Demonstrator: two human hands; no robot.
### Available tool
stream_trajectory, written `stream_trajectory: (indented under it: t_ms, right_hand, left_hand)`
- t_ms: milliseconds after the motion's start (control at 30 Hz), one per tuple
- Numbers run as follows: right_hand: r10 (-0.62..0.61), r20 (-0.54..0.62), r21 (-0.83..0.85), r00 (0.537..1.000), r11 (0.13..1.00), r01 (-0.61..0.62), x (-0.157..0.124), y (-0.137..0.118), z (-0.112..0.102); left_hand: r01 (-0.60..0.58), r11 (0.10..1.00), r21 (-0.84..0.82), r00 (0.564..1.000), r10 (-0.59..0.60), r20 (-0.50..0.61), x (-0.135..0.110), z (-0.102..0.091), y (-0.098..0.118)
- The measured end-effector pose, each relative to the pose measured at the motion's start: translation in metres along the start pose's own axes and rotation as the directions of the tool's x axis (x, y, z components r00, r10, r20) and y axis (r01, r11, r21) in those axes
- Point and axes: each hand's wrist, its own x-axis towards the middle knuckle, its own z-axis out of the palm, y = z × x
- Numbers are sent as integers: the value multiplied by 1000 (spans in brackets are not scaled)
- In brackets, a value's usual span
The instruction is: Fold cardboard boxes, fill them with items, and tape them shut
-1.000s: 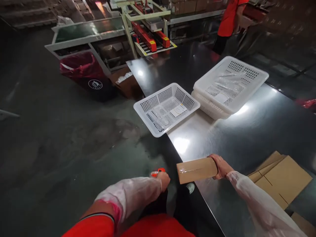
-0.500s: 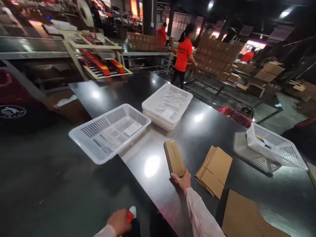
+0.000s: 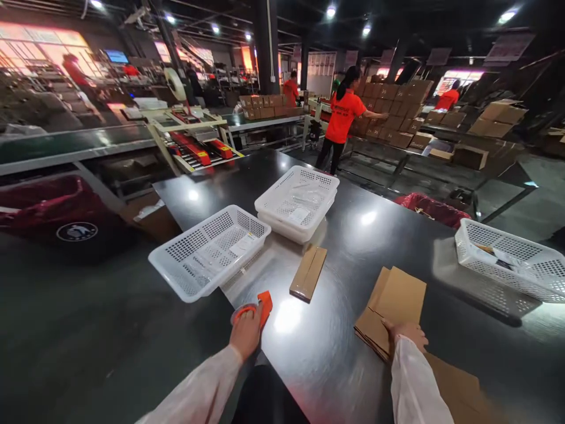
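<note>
On the tabletop's (image 3: 353, 235) near edge a tape dispenser (image 3: 260, 306) is clasped in the left hand (image 3: 246, 334), while the cartons (image 3: 395, 303), stretching away, are touched by the loosely open right hand (image 3: 408, 334).

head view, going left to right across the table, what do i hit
white basket overhanging the edge → orange tape dispenser in the left hand → small sealed carton → flat carton stack under the right hand → white basket at far right
</note>
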Motion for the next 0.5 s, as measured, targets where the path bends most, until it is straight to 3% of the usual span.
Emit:
stream_trajectory:
  t_ms: [67, 100, 167, 267, 367, 433, 500]
  right_hand:
    - [218, -68, -50, 973, 974, -222, 3, -1, -13]
    - [246, -41, -43, 968, 968, -248, 3, -2, -22]
    - [140, 77, 13, 987, 990, -142, -6, -3, -42]
    - [-45, 119, 98, 992, 995, 34, -57, -13, -53]
    - [-225, 106, 199, 969, 959, 201, -141, -41, -28]
    - [-306, 136, 315, 942, 915, 251, -192, -63, -1]
    - [-332, 177, 456, 927, 862, 221, -224, -79, 23]
  left_hand:
    - [33, 999, 22, 998, -32, -56, 31, -8, 1]
    - [52, 999, 0, 994, -52, -99, 43, -14, 4]
    - [11, 983, -183, 990, -37, -138, 59, -26, 20]
    - [-181, 823, -538, 982, 183, -52, 70, -37, 75]
    - [-207, 694, -690, 935, 348, 70, 74, -33, 143]
    - [-84, 602, -794, 898, 391, 201, 77, -24, 176]
    - [62, 534, -843, 845, 421, 329, 79, -14, 189]
